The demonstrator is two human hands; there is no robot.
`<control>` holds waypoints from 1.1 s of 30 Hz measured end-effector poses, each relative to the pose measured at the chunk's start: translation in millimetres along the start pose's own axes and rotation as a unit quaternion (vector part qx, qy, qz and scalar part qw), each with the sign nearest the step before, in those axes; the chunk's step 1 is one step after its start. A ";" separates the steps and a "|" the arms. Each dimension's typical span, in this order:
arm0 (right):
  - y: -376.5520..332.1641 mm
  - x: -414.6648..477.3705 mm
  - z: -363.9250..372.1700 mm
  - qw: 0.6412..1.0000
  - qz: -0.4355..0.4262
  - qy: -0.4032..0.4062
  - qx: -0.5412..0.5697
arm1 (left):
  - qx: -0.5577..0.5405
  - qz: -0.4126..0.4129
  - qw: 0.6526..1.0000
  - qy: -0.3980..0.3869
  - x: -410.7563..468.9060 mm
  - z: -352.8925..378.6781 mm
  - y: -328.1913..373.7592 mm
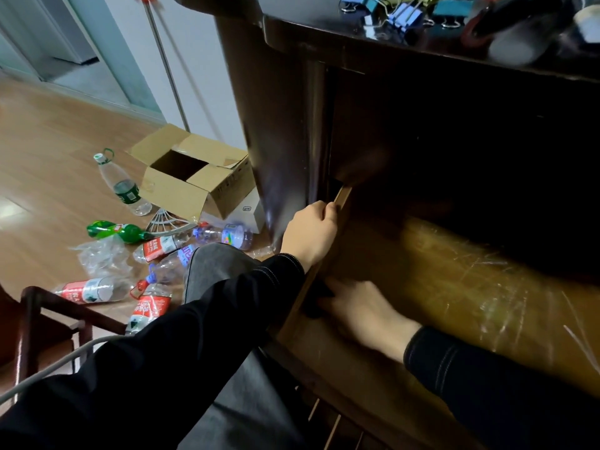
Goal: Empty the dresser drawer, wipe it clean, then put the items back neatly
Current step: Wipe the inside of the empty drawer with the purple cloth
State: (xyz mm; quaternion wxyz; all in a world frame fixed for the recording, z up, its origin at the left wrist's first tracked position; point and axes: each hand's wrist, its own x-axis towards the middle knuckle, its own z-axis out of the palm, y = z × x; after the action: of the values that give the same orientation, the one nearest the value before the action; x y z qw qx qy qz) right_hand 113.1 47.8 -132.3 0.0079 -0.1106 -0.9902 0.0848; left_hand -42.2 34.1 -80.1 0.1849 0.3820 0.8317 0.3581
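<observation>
The dresser drawer (pixel 454 287) is pulled out, its scratched, glossy wooden bottom bare. My left hand (pixel 310 233) grips the top of the drawer's left side wall (pixel 341 196), fingers curled over the edge. My right hand (pixel 363 311) is inside the drawer at its left side, pressing a dark cloth (pixel 319 298) against the wall and floor; the cloth is mostly hidden under the fingers. On the dark dresser top (pixel 357 30) lie several blue binder clips (pixel 402 14) and other blurred items (pixel 519 30).
An open cardboard box (pixel 191 177) stands on the wood floor left of the dresser. Several plastic bottles (pixel 125 186) and a crumpled bag (pixel 100 254) lie scattered near it. A dark wooden chair (pixel 42 323) is at lower left. A pole (pixel 165 63) leans on the wall.
</observation>
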 end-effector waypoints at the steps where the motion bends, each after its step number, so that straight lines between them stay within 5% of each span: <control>1: 4.5 -0.6 -6.3 1.000 -0.009 -0.010 -0.028 | 0.002 0.000 1.000 0.000 0.5 0.1 -0.1; 5: 26.9 14.9 -13.5 0.995 0.085 0.024 -0.036 | 0.001 0.005 1.000 0.001 -0.3 0.4 -0.5; 11: -8.8 -15.4 9.4 0.999 -0.028 -0.018 0.037 | 0.003 0.001 1.000 -0.001 1.0 0.9 -1.5; 17: 17.2 3.7 -6.9 0.993 0.114 0.017 0.008 | 0.012 0.000 1.000 0.004 1.6 1.5 -2.0; 23: -18.0 -20.9 -5.7 0.996 -0.024 -0.034 0.076 | 0.010 0.001 1.000 0.003 1.9 1.8 -3.2; 28: 8.0 -13.0 -12.1 0.997 0.068 0.023 0.019 | 0.015 -0.002 1.000 0.009 3.0 2.9 -3.5; 33: -17.5 -31.5 -6.3 0.993 -0.083 -0.084 0.005 | 0.014 0.008 1.000 0.008 3.6 3.1 -4.6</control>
State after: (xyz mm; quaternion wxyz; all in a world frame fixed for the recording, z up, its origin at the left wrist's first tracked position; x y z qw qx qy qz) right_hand 140.2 25.0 -123.0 -0.0683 -0.0202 -0.9927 0.0975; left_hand -45.0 36.2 -85.7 0.1700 0.3878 0.8351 0.3512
